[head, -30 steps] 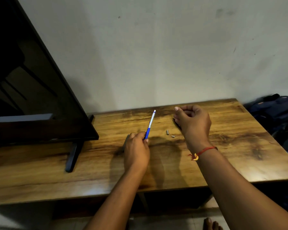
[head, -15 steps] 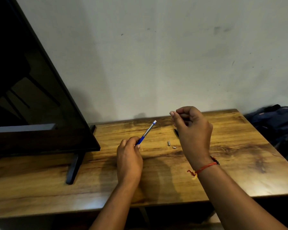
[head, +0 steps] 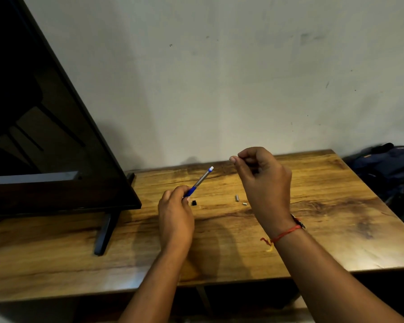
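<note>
My left hand [head: 176, 220] grips a pen [head: 201, 180] by its blue grip, and the grey barrel with a white end points up and to the right. My right hand [head: 264, 190] is raised above the table [head: 324, 229] with its fingers curled and thumb against forefinger; nothing shows between them. On the wood lie a tiny black piece [head: 194, 202] beside my left hand, a small metal spring [head: 237, 198], and a small pale piece [head: 244, 203] next to my right wrist.
A large dark TV [head: 44, 136] stands on the left of the table, its black foot [head: 105, 231] reaching toward the front edge. A plain wall runs behind. A dark blue bag [head: 390, 169] lies off the table's right side.
My left hand has tilted the pen further to the right. My right hand has risen and shifted slightly right. The small black piece now shows on the table by my left hand.
</note>
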